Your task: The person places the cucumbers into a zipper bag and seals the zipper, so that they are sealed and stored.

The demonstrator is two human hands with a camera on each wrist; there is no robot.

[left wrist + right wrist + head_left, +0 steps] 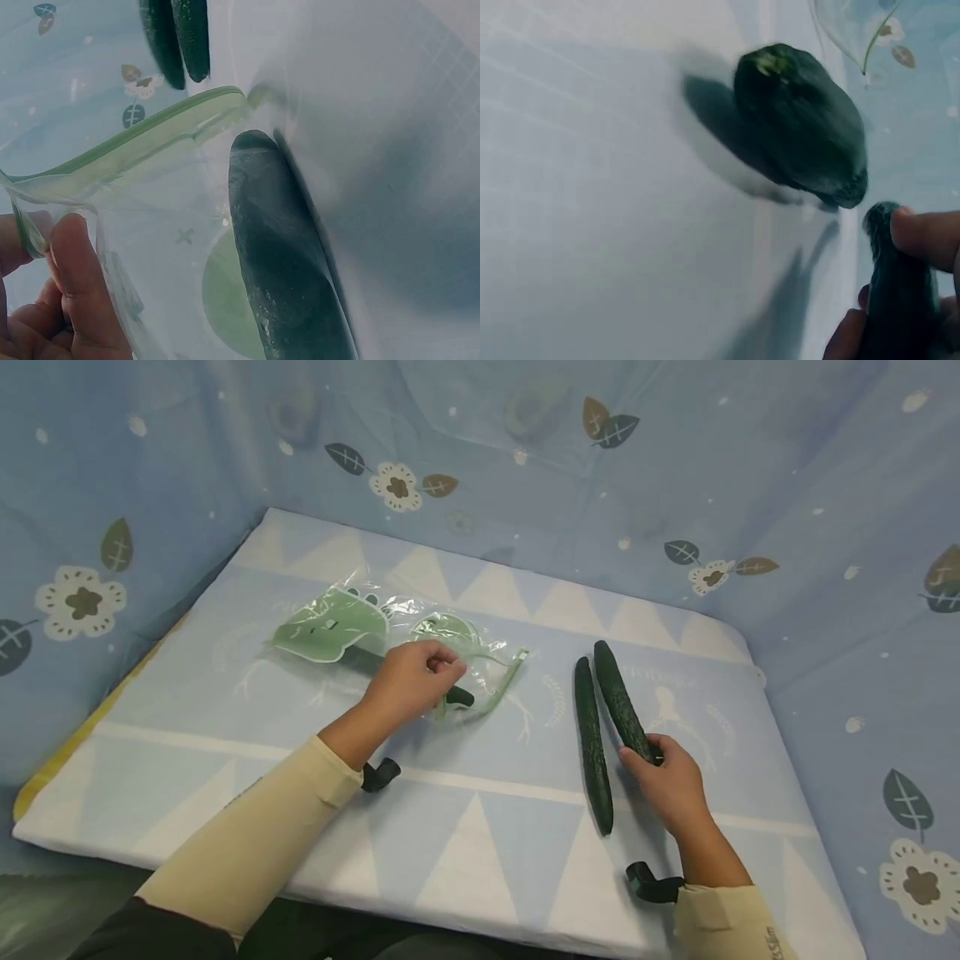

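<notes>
A clear zip bag (330,625) with green printed shapes and a green zip edge lies on the left half of the table. Inside it is a dark green cucumber (281,247), its end toward the bag's mouth. My left hand (411,683) pinches the bag's edge at the mouth between thumb and fingers, holding it raised. At the right, my right hand (669,783) grips the near end of a second cucumber (618,697), thumb on one side. A third cucumber (592,743) lies just left of it, untouched. The right palm is hidden in the head view.
A pale blue and white patterned cloth (450,860) covers the table. Blue curtains (525,460) with printed flowers and leaves stand close behind and at both sides. Dark wrist cameras (381,774) sit under both forearms.
</notes>
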